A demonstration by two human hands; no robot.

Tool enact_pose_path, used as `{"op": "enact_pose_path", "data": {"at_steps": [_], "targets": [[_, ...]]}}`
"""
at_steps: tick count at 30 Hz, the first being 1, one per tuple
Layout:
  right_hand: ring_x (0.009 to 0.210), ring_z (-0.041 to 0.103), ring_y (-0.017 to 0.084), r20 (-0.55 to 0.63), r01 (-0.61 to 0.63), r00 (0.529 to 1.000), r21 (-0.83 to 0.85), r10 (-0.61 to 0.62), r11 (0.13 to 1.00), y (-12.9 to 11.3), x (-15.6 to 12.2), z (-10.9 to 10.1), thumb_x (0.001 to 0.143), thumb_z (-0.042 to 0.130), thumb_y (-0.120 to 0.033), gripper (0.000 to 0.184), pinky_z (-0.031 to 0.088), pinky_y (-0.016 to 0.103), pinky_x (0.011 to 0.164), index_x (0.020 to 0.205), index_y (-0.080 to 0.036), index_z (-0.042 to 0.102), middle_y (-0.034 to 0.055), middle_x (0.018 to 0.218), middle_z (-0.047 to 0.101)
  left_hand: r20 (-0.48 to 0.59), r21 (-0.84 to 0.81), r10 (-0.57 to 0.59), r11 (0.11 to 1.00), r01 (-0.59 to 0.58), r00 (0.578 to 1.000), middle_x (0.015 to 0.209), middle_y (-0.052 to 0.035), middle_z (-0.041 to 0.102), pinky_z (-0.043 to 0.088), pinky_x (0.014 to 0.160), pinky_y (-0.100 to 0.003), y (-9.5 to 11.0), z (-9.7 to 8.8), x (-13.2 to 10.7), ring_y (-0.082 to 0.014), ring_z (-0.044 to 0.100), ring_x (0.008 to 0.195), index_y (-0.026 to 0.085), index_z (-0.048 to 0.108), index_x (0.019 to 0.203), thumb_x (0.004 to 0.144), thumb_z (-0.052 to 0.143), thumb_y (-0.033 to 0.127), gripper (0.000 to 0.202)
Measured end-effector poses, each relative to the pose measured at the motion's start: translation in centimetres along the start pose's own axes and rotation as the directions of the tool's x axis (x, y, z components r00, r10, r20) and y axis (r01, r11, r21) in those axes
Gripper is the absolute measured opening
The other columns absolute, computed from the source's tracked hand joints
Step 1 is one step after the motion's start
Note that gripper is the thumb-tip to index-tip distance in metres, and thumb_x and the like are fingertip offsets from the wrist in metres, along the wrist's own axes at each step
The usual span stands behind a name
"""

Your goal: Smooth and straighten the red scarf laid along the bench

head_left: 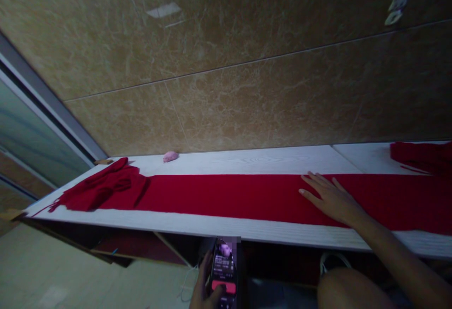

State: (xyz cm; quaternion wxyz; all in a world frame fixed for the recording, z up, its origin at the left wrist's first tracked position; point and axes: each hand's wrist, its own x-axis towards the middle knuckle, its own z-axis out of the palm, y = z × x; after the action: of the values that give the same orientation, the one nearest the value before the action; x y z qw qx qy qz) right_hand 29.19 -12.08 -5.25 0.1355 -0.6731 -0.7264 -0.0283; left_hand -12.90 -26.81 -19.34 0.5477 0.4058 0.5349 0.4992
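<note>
A long strip of red cloth (226,193) lies stretched along the white tabletop (247,160). At its left end the cloth is bunched in loose folds, with thin strands trailing toward the table's corner. My right hand (328,198) rests flat on the strip, right of the middle, fingers spread. Below the table's front edge, my left hand (206,285) grips a phone (223,276), its thumb on the lit screen near a pink-red bar. The phone's lower end runs out of view.
A small pink object (170,156) sits at the table's back edge. More folded red fabric (420,156) lies at the far right. A brown marble-patterned wall (247,97) rises behind. Under the tabletop are dark shelves (141,248); a metal-framed glass panel (35,125) stands at left.
</note>
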Motion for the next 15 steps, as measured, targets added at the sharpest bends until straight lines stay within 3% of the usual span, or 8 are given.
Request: {"op": "enact_pose_path", "data": {"at_steps": [4,9,13,15], "targets": [[0.149,0.031,0.031,0.037,-0.009,0.999,0.000,0.009,1.000,0.0,0.1,-0.1,0.094,0.033,-0.062,0.071,0.026,0.061,0.119,0.151,-0.020,0.046,0.0104,0.160,0.037,-0.010,0.015,0.053,0.998,-0.053,0.999,0.151,-0.0159,0.050,0.044,0.113,-0.041,0.0,0.2,1.6,-0.0347,0.045,0.141,0.019,0.039,0.151,0.070,0.074,0.046,0.093],[0.150,0.028,0.030,0.063,-0.019,0.998,-0.001,0.019,1.000,-0.1,0.0,-0.4,0.094,0.032,-0.062,0.073,0.023,0.060,0.120,0.152,-0.020,0.044,0.0089,0.162,0.034,-0.093,0.136,-0.034,0.990,0.046,0.995,0.149,-0.0211,0.050,0.035,0.119,-0.044,1.1,0.3,4.1,-0.0362,0.043,0.142,0.011,0.045,0.144,0.064,0.075,0.044,0.093],[0.151,0.027,0.029,0.062,-0.031,0.998,-0.003,0.031,1.000,-0.2,0.0,-0.4,0.095,0.031,-0.062,0.072,0.023,0.059,0.121,0.153,-0.021,0.043,0.0079,0.162,0.033,-0.075,0.163,-0.035,0.986,0.047,0.997,0.138,-0.0164,0.062,0.041,0.114,-0.041,2.4,0.9,5.5,-0.0341,0.052,0.135,0.015,0.059,0.130,0.066,0.075,0.037,0.070],[0.151,0.027,0.029,0.066,-0.033,0.997,-0.003,0.033,0.999,-0.2,0.0,-0.5,0.095,0.032,-0.063,0.072,0.023,0.059,0.121,0.153,-0.021,0.043,0.0078,0.162,0.033,-0.114,0.146,-0.027,0.988,0.043,0.993,0.134,-0.0149,0.065,0.042,0.113,-0.040,3.3,1.3,6.1,-0.0327,0.054,0.133,0.016,0.064,0.122,0.068,0.075,0.036,0.059]]}}
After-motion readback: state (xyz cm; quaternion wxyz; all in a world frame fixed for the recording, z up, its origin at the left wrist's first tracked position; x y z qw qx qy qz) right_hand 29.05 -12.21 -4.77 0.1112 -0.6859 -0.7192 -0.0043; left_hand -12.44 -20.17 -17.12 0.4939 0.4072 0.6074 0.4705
